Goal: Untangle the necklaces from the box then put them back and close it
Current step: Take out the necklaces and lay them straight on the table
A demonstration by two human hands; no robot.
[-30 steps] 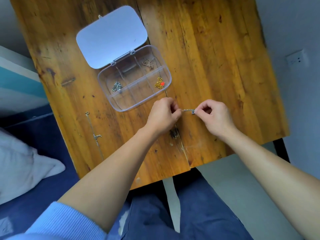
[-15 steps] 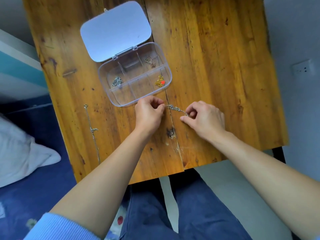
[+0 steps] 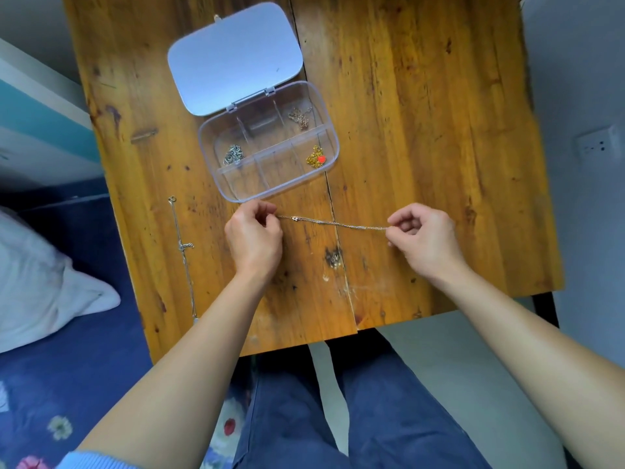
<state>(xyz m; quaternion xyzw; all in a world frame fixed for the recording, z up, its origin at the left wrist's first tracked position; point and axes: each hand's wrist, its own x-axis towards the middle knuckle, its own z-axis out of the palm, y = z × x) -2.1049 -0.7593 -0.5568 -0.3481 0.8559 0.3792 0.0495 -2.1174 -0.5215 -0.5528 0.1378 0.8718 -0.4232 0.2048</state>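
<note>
A thin silver necklace [image 3: 333, 223] is stretched taut just above the wooden table [image 3: 422, 130]. My left hand [image 3: 253, 236] pinches its left end and my right hand [image 3: 424, 236] pinches its right end. Behind them stands the clear plastic box [image 3: 333, 138], its white lid [image 3: 235, 57] swung open to the back. Inside lie a silver chain [image 3: 233, 154] at left, a rose-coloured chain [image 3: 300, 117] at back right and a gold chain with a red heart [image 3: 317, 158] at front right. Another silver necklace [image 3: 184, 255] lies straight on the table's left side.
The table's near edge runs just below my forearms, above my blue-trousered legs. A bed with a blue floral cover and a white pillow [image 3: 40, 282] lies to the left. A wall socket [image 3: 593, 145] sits on the right.
My hands have pulled apart, the right one moving far to the right, and the bunched necklace between them has been drawn out into a long straight line.
</note>
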